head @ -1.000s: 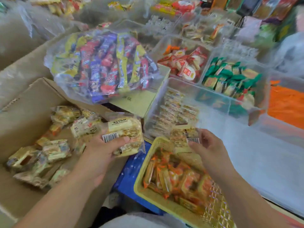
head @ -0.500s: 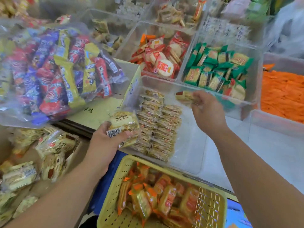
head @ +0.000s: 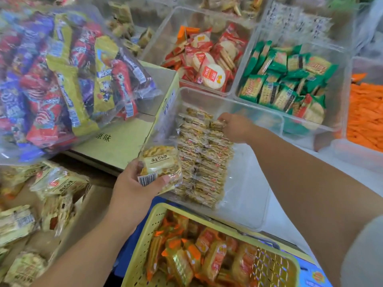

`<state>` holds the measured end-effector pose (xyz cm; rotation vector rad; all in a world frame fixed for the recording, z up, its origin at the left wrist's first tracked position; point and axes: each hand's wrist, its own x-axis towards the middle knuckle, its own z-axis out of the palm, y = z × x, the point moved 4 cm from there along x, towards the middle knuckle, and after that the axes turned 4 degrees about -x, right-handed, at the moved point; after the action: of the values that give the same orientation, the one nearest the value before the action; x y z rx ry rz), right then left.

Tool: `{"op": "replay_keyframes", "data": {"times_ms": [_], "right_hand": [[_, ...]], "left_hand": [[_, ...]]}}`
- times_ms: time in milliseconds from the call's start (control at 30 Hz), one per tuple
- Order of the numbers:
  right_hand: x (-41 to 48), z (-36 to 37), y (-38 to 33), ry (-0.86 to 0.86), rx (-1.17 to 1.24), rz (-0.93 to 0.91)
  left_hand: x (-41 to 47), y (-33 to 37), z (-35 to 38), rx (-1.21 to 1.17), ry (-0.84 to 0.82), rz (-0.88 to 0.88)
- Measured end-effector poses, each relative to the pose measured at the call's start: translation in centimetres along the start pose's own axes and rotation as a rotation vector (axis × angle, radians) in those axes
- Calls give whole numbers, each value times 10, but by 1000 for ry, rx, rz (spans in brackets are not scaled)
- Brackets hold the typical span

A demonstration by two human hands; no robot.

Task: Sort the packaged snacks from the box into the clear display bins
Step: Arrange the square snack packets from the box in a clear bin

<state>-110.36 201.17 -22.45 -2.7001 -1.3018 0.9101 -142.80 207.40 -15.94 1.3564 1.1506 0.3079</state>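
While the left hand (head: 132, 189) hangs at the near left edge of the clear bin (head: 244, 204), its grip is pinched round a stack of pale yellow snack packets (head: 160, 166), thumb across the barcode label and fingers beneath. The stack is held just outside the bin's near left wall, above the gap between the bin and the cardboard box (head: 97, 206). More packets of the same kind (head: 59, 182) lie loose in that box at the near left.

Reaching into the bin, the right hand (head: 235, 127) has its grip curled down and pinching a single packet (head: 217, 124) at the far end of the packed rows (head: 201, 166), which fill the bin's left half.

Near the person sits a yellow basket (head: 157, 214) of orange-wrapped snacks (head: 209, 259). At the far left a big clear bag of bright snack bars (head: 62, 69) rests on a flat carton (head: 124, 141). Beyond the bin are a bin of red-and-white crackers (head: 207, 59) and one of green packets (head: 286, 79).
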Motion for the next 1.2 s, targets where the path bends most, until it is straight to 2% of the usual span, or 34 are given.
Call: {"op": "replay_keyframes", "data": {"times_ms": [133,233,367,467,567,600,667,800,933,1033,1200], "right_hand": [[4,2,12,-88,118,2],[5,6,16,-83,191,14],[1,18,9,-79,185,15],[-7,17,2,13,48,36],[-35,6,-15,210,-47,50],[-49,2,-24,282,-2,13],[-84,-2,-47,353,244,-105],[-159,8,-97,117,804,-281],[-194,18,-110,118,1006,-269],[-207,21,-107,116,1064,-254],[-225,17,-95,88,1303,-240]], "left_hand": [[-1,1,1,-37,-1,7],[-3,3,2,-64,5,-11],[-4,6,3,-263,-28,-62],[-3,5,1,-392,-58,-138],[-6,10,-2,-513,-91,-163],[-7,9,-3,-542,-74,-178],[-9,9,-3,-572,-78,-193],[-19,18,2,-434,-137,-109],[-31,20,8,-356,-219,-22],[-40,21,12,-343,-227,8],[-42,18,-3,-474,17,-9]]}}
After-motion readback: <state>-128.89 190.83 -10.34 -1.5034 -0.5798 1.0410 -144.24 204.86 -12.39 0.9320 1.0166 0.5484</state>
